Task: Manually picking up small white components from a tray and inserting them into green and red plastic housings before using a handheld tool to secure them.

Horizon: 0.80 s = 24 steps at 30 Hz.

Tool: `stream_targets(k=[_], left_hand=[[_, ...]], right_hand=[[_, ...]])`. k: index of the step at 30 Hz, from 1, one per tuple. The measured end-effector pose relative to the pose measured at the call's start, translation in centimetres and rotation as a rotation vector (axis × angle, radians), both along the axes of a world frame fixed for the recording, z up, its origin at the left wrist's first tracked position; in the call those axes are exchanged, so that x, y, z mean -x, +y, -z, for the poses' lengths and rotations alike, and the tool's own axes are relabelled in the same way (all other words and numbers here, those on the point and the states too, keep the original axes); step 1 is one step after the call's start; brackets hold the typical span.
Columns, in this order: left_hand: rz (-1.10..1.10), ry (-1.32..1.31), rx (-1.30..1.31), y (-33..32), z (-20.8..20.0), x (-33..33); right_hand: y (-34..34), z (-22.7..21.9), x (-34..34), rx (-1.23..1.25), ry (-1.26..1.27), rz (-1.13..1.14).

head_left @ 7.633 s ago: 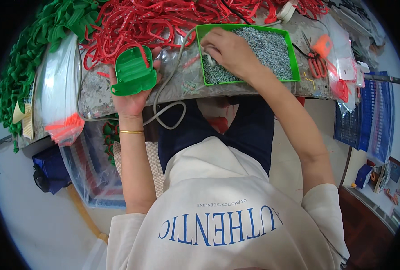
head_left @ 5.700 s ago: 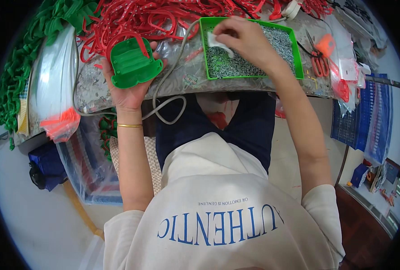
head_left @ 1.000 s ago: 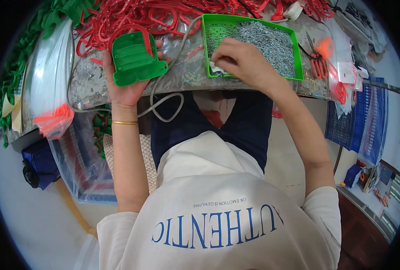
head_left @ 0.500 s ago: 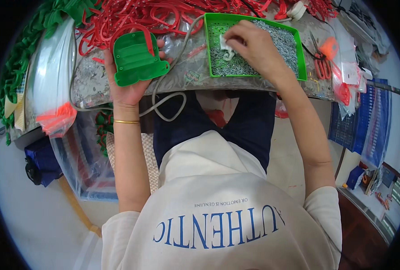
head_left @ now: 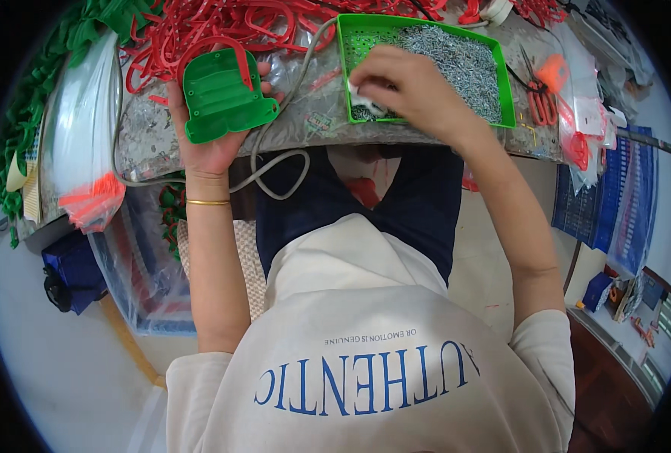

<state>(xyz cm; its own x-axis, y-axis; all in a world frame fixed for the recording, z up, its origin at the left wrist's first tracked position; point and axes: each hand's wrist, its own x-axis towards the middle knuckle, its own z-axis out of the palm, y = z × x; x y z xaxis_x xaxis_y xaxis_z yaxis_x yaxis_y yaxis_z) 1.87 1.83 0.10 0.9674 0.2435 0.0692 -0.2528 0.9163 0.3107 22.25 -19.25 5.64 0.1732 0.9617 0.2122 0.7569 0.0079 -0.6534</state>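
Observation:
A green moulded plastic piece point(head_left: 221, 97) rests across my left hand point(head_left: 213, 157), with its hollow, ribbed side facing up. My fingers curl round its edges. A red plastic strap point(head_left: 242, 66) overlaps its upper part; whether it is attached I cannot tell. My right hand point(head_left: 415, 84) is over the left side of a bright green tray point(head_left: 509, 106), fingertips closed on a small crumpled white piece point(head_left: 371, 104), perhaps cloth or paper. Small silvery screws point(head_left: 460, 64) heap thickly in the tray's right part and lie thinner at the left. My right fingers hide part of the white piece.
Red straps point(head_left: 200, 30) pile up behind my left hand. A grey cable point(head_left: 301, 90) loops over the table edge between my hands. Orange-handled scissors point(head_left: 541, 106) lie right of the tray. Green pieces point(head_left: 18, 143) and clear plastic bags point(head_left: 83, 113) line the far left.
My right hand has moved left and slightly down within the tray, carrying the white piece toward the near left corner. My left hand keeps the green piece nearly still.

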Motion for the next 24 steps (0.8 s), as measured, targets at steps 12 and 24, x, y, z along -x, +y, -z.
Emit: stream_targets(k=[12, 24], left_hand=[[0.002, -0.036, 0.023, -0.1, 0.2, 0.1], [-0.024, 0.003, 0.0, 0.0, 0.1, 0.1]], right_hand=[[-1.3, 0.2, -1.4, 0.071, -0.186, 0.152], [0.2, 0.6, -3.4, 0.041, -0.164, 0.284]])
